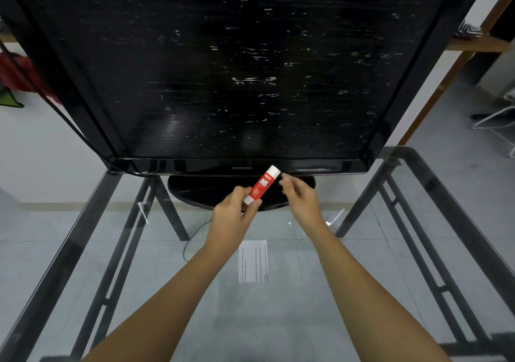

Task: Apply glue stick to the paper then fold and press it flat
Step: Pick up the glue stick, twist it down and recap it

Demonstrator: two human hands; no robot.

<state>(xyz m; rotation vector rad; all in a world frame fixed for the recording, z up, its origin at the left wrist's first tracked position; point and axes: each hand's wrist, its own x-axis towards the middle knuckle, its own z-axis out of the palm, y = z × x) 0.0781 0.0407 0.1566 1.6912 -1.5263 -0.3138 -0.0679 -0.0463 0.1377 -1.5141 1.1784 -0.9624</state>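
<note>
A: Starting at the left, what has the left hand [232, 214] got?

B: The glue stick [261, 185]. Its fingers [252, 204] are curled shut around the lower white end, and the red tube tilts up and to the right, with its white cap at the top, in front of the lower edge of the black television [223, 63].

A: Is the cap on?

B: It looks so; the top end is plain white and closed.

A: And just right of that?

B: The right hand [302, 198] is raised beside the tube. Its fingers [287, 180] are loosely bent and partly open, holding nothing, their tips near the cap but apart from it.

A: Where is the paper?

B: The paper [253, 260] lies flat on the glass counter [418, 250], between the two forearms and nearer the person than the hands. It is a small white sheet with dark lines running along its length. Neither hand touches it.

A: What sits behind the hands?

B: The television's oval stand [195, 191] rests on the counter, and the screen fills the upper part of the view. Through the glass, the dark frame and a grey floor [41, 166] show.
</note>
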